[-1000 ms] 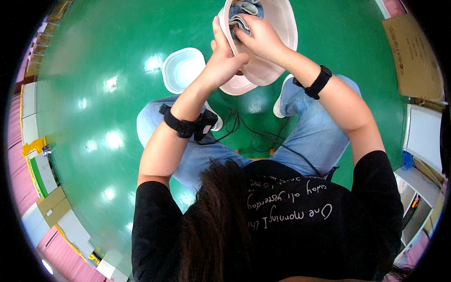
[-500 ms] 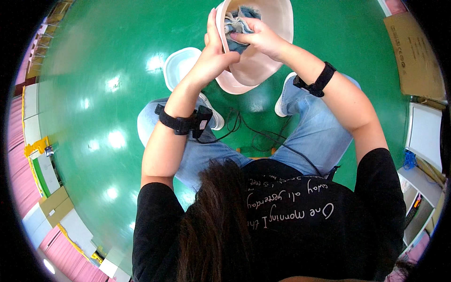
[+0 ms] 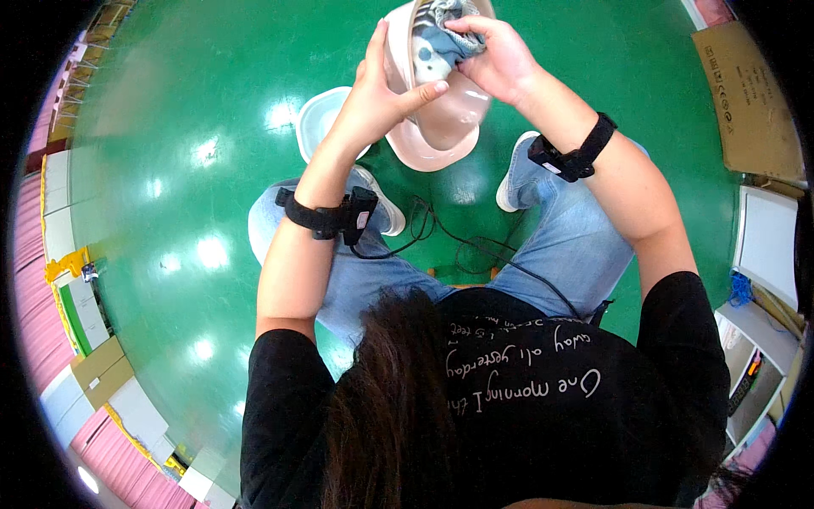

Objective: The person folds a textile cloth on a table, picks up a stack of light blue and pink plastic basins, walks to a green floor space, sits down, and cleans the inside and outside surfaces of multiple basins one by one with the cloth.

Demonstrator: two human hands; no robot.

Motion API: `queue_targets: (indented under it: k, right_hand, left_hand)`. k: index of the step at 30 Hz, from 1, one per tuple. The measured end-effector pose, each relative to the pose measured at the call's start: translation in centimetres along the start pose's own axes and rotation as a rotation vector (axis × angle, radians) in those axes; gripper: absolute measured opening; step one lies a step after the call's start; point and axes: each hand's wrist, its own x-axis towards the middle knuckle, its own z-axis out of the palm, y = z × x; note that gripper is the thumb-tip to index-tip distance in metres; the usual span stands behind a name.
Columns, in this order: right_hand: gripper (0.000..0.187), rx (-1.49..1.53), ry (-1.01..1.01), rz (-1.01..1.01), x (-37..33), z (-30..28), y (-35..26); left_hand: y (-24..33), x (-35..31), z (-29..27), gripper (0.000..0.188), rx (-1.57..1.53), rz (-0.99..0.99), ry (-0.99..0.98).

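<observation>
My left hand (image 3: 377, 93) grips the near left rim of a pale basin (image 3: 462, 102), which is held up and tilted on its side. Its fingers lie along the outer wall, with the thumb over the rim. My right hand (image 3: 506, 66) is closed on a crumpled blue-and-white patterned cloth (image 3: 432, 58) at the basin's mouth. The cloth has a knitted-looking part near my fingertips; its exact kind I cannot tell. Below the raised basin sits a pale pink basin (image 3: 432, 159), partly covered by it. The top of the raised basin is cut off by the picture's edge.
A light blue-white basin (image 3: 318, 123) stands on the green floor (image 3: 212, 153), partly behind my left forearm. Black cables (image 3: 475, 233) run between my legs from the wrist strap. A cardboard box (image 3: 750, 97) stands at the far right, near a white shelf (image 3: 755, 339).
The raised basin has shifted left and slightly up. My right hand has moved right and up with the cloth, which now shows more of its pattern. My left thumb has straightened across the rim.
</observation>
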Motion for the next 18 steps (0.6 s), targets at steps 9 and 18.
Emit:
queue_targets:
  k: [9,18]
  right_hand:
    - [0.035,-0.012,-0.042,0.016,-0.1,0.4,1.0]
    - [0.022,0.131,0.071,-0.030,0.7,0.2,-0.9]
  left_hand:
    - [1.4,-0.8,0.4,0.118,0.669,0.106,0.159]
    - [0.2,0.0,-0.9,0.108,0.637,0.232,0.235]
